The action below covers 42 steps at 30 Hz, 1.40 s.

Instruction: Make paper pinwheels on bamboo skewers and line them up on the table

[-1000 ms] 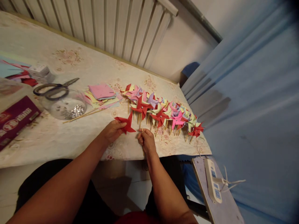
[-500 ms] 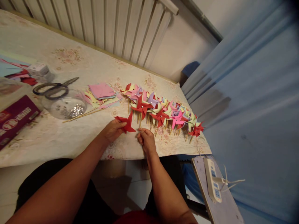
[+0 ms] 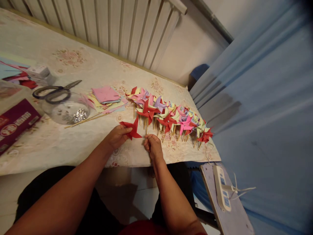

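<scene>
The left hand [image 3: 117, 136] pinches a red paper pinwheel [image 3: 131, 128] by its lower blades, thumb on top, holding it just above the near edge of the tabletop [image 3: 73, 143]. Just to its right, close but not touching it, the right hand [image 3: 152, 146] is closed around a thin wooden stick [image 3: 149, 148], fingertips gripping near the upper end, which points up toward the pinwheel; the lower end shows below the hand. Just beyond both hands, a long row of finished pinwheels [image 3: 171, 117] in red, pink, yellow, purple and green lies on the tabletop, stretching away to the right of the right hand, sticks pointing toward the person. Beyond and to the left of the left hand sits a loose stack of coloured paper squares [image 3: 106, 97], with a few bare wooden sticks [image 3: 85, 120] lying in front of it. Farther left stands a clear glass bowl [image 3: 67, 111] holding small shiny pieces, too small to name, with scissors [image 3: 55, 91] resting across its rim. At the far left are a dark red box [image 3: 14, 122] and a small white box [image 3: 39, 71]. Below and to the right of the right hand, off the tabletop, a white power strip [image 3: 221, 187] lies on a board.
</scene>
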{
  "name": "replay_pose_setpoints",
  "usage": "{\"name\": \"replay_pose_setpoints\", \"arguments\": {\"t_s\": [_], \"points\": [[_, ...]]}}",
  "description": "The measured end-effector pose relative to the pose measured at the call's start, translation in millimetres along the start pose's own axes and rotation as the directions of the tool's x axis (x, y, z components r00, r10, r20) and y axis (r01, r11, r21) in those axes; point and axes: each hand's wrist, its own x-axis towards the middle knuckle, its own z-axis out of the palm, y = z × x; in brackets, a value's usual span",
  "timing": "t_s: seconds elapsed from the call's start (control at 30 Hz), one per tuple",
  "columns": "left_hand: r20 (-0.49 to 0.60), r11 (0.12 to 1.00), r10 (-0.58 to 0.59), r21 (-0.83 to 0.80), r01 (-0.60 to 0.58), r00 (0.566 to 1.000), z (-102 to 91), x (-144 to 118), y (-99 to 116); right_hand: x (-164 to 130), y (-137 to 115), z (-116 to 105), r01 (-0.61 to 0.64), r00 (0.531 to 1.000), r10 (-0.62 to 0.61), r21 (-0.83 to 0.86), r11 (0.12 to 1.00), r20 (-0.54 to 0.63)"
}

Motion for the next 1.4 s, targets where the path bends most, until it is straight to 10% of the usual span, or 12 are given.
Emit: {"name": "replay_pose_setpoints", "arguments": {"t_s": [1.4], "points": [[0.011, 1.0, -0.003, -0.022, 0.003, 1.0, -1.8, 1.5, -1.7, 3.4, 4.2, -2.5, 0.018, 1.0, -0.018, 0.022, 1.0, -0.013]]}}
